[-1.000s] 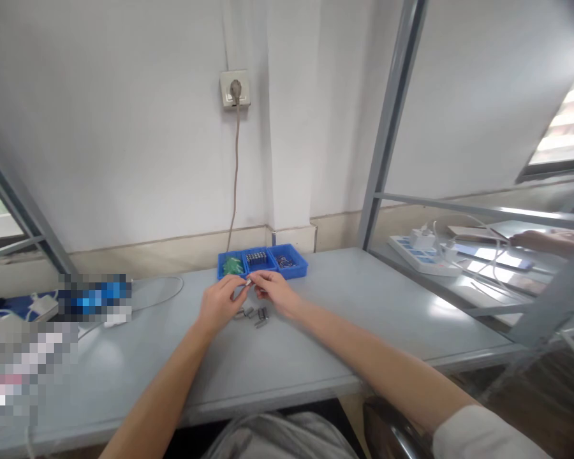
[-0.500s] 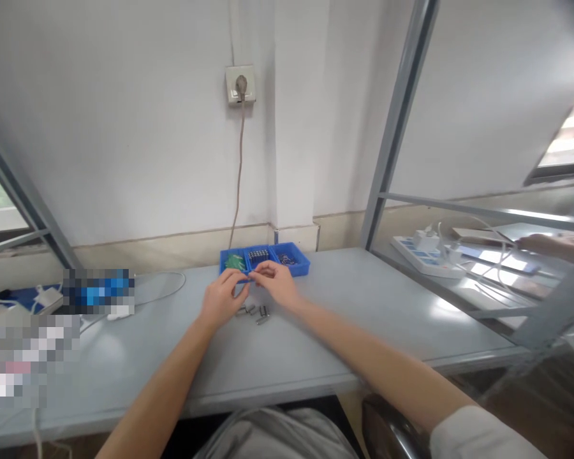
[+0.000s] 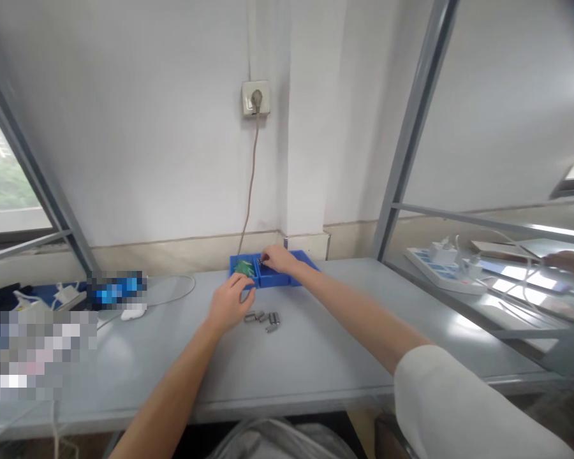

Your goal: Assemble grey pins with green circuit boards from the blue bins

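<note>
A blue divided tray (image 3: 273, 280) stands near the back of the grey table. Green pieces (image 3: 243, 268) lie in its left compartment. My right hand (image 3: 278, 258) reaches over the middle compartment, fingertips closed together at small dark parts there; what they pinch is too small to name. The right compartment is partly hidden by my arm. My left hand (image 3: 232, 301) is at the tray's front left edge, its thumb and fingers curled with a gap between them; nothing can be made out in it. Several small metal cylinders (image 3: 269, 319) lie on the table just right of my left hand.
The grey table (image 3: 316, 357) carries a white cable and a white plug-like item (image 3: 132, 312) on the left, beside blurred-out objects. Metal posts rise at both sides. Beyond the right post are a power strip (image 3: 447, 271), cables and another person's hand (image 3: 571, 261).
My right hand has left my left hand and moved over the tray's middle compartment. My left hand stays near the tray's front. The camera view has shifted slightly.
</note>
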{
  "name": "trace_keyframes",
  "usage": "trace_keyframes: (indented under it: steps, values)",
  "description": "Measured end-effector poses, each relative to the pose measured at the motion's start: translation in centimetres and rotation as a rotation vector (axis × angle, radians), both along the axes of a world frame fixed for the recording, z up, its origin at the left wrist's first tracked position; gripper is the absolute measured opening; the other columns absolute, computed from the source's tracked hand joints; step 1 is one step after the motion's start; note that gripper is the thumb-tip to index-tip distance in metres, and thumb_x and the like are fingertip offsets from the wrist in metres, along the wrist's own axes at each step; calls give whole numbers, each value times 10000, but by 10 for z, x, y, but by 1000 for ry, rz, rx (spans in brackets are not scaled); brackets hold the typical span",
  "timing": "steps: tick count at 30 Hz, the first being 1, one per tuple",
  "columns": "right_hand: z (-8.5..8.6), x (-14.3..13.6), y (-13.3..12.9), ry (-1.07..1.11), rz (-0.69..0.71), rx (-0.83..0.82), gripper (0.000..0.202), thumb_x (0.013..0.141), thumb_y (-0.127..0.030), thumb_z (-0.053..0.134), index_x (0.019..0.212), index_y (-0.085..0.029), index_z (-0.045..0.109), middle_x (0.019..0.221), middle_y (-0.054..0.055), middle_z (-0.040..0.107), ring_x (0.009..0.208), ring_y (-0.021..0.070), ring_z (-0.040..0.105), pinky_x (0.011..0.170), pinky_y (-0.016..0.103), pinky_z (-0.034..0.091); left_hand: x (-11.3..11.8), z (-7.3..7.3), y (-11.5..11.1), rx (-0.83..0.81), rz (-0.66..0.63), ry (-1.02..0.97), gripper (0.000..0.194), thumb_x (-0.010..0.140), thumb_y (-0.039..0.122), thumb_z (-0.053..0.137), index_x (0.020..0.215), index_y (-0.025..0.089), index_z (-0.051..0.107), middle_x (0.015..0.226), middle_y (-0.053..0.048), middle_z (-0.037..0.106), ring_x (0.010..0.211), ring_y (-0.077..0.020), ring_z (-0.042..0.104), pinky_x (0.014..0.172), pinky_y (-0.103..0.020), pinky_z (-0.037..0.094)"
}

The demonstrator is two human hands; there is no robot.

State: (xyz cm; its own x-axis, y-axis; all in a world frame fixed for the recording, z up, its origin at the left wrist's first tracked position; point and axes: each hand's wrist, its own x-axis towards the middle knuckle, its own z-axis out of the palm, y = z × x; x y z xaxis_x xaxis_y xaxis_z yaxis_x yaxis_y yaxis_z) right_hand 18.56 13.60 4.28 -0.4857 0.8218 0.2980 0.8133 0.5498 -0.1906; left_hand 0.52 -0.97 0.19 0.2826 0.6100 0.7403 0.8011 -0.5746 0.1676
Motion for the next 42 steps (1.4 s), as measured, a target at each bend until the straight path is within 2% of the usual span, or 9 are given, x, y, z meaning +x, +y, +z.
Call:
trace_keyframes:
  steps: [6,10,16,27,33,42]
  values:
    - [-8,-9,9,-117,-108,-36,209,787,-141,600,914,-194,756,1014,120,727,1005,244,621,963,384,347,-1,-3,3,-68,1,51,147,880,253,538,978,229,644,1029,-30,639,687,-115,598,645,-255,471]
    - [-9,-11,8,-140,-128,-39,192,783,-159,604,882,-215,758,983,104,734,977,235,614,985,430,293,0,-3,3,-106,-4,81,151,881,254,534,983,225,641,1035,-32,640,679,-118,593,656,-265,470]
    - [-9,-11,8,-201,-123,-25,217,770,-135,602,867,-244,762,954,90,740,925,214,619,958,414,298,1,-2,2,-115,1,112,145,883,250,520,958,224,642,1016,-28,644,652,-115,585,627,-263,458]
    - [-11,-13,19,-250,-125,6,251,790,-132,583,934,-253,749,1028,105,721,1025,245,594,987,443,249,0,-4,4,-123,-17,114,158,888,264,519,976,230,646,1018,-34,647,670,-119,595,632,-263,462]
    - [-14,-14,24,-234,-125,7,265,799,-132,566,961,-243,745,1033,119,717,1014,251,595,994,458,236,1,-3,4,-136,-14,113,145,884,259,525,960,231,645,1024,-28,646,673,-120,595,640,-266,462]
    - [-15,-14,17,-222,-129,15,258,803,-136,555,952,-240,738,1022,113,717,1008,253,599,983,453,238,1,-3,3,-126,-21,104,143,877,261,527,942,229,651,983,-32,654,680,-130,601,614,-263,453]
